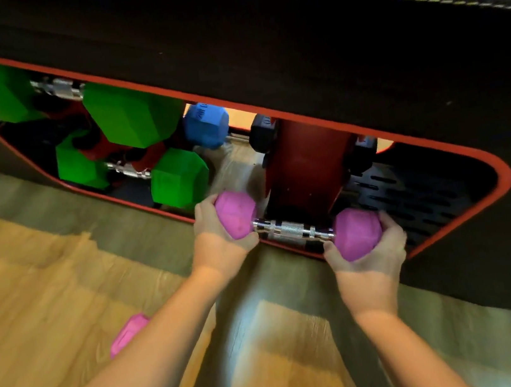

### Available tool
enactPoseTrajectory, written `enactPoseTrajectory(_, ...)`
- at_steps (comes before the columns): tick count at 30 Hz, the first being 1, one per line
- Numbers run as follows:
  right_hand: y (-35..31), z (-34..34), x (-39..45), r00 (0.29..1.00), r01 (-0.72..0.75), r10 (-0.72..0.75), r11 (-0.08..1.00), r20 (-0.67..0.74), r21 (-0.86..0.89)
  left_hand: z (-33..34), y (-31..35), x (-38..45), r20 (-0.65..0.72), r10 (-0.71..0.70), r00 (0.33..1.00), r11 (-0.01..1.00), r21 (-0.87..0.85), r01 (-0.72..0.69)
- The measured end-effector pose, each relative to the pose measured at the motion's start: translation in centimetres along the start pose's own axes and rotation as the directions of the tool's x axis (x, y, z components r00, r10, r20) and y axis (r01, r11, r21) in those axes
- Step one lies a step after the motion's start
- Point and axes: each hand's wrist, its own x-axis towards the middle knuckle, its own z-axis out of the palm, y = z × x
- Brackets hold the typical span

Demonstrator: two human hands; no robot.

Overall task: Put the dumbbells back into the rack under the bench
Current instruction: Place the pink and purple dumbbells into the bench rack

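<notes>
While both hands curl shut, we hold one pink dumbbell (298, 225) by its ends: our left hand (219, 235) is wrapped around the head at 9 o'clock, our right hand (369, 254) cups the head at 3 o'clock from below. Its heads are matte, faceted and rubbery; between them runs a shiny knurled steel handle, bare of fingers. It sits at the red-trimmed lip of the rack (456, 213), just in front of a red upright (306, 165). At 2 o'clock from it lies a black slotted metal shelf (413, 196). At 10 o'clock, inside the opening, two green dumbbells (133, 115) with blocky hexagonal heads are stacked, a blue head (207, 124) beside them. Above runs the worktop (323, 34), black padded with yellow stitching. At 8 o'clock a second pink head (127, 333) lies on the wood-grain floor (28, 277), partly hidden by our left forearm.
</notes>
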Motion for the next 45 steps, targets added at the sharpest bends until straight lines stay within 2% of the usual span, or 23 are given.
enactPoseTrajectory(7, 1.8, 1.7, 1.6, 0.999, -0.030, 0.029, 0.999, -0.018, -0.038, 1.6, -0.7, 2.2, 0.050, 0.002, 0.999, 0.993, 0.121, -0.009)
enactPoseTrajectory(13, 2.2, 2.8, 2.5, 0.999, -0.013, 0.011, 0.999, -0.042, -0.050, 2.1, -0.9, 3.8, 0.068, 0.023, 0.997, 0.993, 0.115, -0.031)
enactPoseTrajectory(21, 2.3, 3.0, 3.5, 0.998, 0.049, -0.048, 0.998, 0.037, -0.027, 2.5, -1.3, 5.1, 0.089, 0.015, 0.996, 0.996, 0.089, -0.023)
enactPoseTrajectory(25, 2.6, 3.2, 3.7, 0.996, 0.010, -0.009, 1.000, 0.091, -0.011, 2.2, -1.0, 6.5, 0.205, 0.009, 0.979, 0.998, 0.064, -0.023)
enactPoseTrajectory(29, 2.6, 3.1, 4.6, 0.990, 0.003, 0.001, 1.000, 0.139, -0.024, 2.6, -0.1, 7.2, 0.275, 0.017, 0.961, 0.986, 0.157, -0.063)
enactPoseTrajectory(33, 2.7, 3.1, 4.8, 0.987, 0.008, 0.012, 0.992, 0.161, -0.122, 3.5, -0.7, 5.9, 0.217, -0.004, 0.976, 0.950, 0.307, -0.065)
enactPoseTrajectory(39, 2.4, 4.4, 4.4, 0.986, 0.040, 0.016, 0.941, 0.164, -0.335, 4.5, -0.9, 5.7, 0.152, 0.012, 0.988, 0.929, 0.363, -0.068)
enactPoseTrajectory(45, 2.5, 4.4, 4.2, 0.991, 0.043, 0.005, 0.937, 0.135, -0.346, 4.7, -1.2, 5.5, 0.153, 0.030, 0.988, 0.934, 0.348, -0.083)
